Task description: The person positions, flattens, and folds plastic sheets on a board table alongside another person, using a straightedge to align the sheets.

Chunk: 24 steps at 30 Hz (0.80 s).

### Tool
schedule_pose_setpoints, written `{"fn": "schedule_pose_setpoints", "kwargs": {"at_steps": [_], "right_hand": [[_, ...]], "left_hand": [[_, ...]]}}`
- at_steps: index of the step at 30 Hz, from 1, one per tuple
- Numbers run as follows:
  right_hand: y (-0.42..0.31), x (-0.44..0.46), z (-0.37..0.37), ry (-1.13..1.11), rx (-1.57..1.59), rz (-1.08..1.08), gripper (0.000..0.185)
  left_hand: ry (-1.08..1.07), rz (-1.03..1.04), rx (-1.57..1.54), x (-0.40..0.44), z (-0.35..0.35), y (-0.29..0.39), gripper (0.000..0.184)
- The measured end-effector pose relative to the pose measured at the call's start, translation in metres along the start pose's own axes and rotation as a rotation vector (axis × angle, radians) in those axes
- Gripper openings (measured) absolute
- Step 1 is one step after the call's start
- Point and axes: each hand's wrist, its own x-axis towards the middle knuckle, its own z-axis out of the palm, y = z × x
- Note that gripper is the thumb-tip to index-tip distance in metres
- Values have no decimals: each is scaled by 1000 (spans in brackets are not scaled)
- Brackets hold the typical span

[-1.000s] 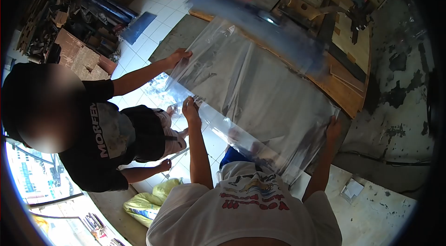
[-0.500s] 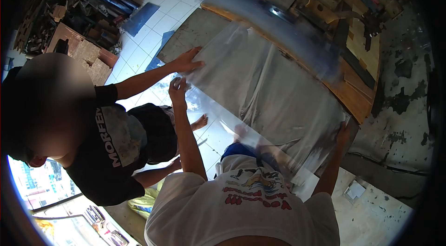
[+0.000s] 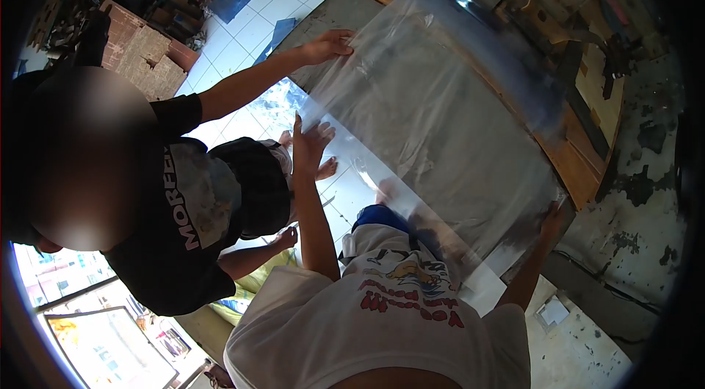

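Observation:
A wide clear plastic sheet [image 3: 440, 125] stretches over a grey work surface, its near edge hanging past the table toward me. My left hand [image 3: 313, 145] is at the sheet's left end, thumb and fingers apart, beside the near edge. At the far right corner my right hand [image 3: 551, 220] pinches the sheet, its fingertips partly hidden. A co-worker's hand [image 3: 330, 46] holds the upper left part of the sheet. Faint creases run through the plastic.
A blue-tinted plastic roll [image 3: 470, 44] lies along the wooden board [image 3: 580, 176] at the table's far side. The co-worker [image 3: 198, 198] stands close on my left. Wood scraps [image 3: 143, 51] are piled beyond the tiled floor [image 3: 253, 33].
My left hand has gone from pinched fingers to spread ones. The co-worker's hand has shifted along the sheet, whose large central folds have flattened. The camera view has shifted.

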Motion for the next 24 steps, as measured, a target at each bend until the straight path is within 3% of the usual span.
{"fn": "schedule_pose_setpoints", "kwargs": {"at_steps": [4,5,8,9,12,13,16,19,22,23,24], "right_hand": [[-43,-12,-16,4,-48,57,49],[-33,-9,-15,12,-36,22,49],[-5,1,-4,24,-29,-27,47],[2,4,-2,20,-49,-7,47],[15,11,3,19,-45,-15,47],[15,10,2,19,-33,-28,48],[6,5,1,69,20,-58,49],[-6,2,-8,-10,-21,-5,52],[14,10,0,-4,-98,-8,54],[12,9,-1,24,-108,-35,55],[10,9,-4,33,-104,-37,55]], "left_hand": [[-128,82,44,-16,9,18,87],[-163,107,26,-13,3,19,80],[93,279,395,-4,6,13,68],[126,228,334,-4,11,15,58],[94,218,300,-1,16,17,58],[-29,167,263,0,14,19,57],[-31,71,3,8,20,15,49],[-253,-114,-51,21,6,17,42],[-117,-17,-47,16,21,18,43],[-402,-186,-283,32,10,23,47],[-462,-109,-300,43,0,13,48]]}}
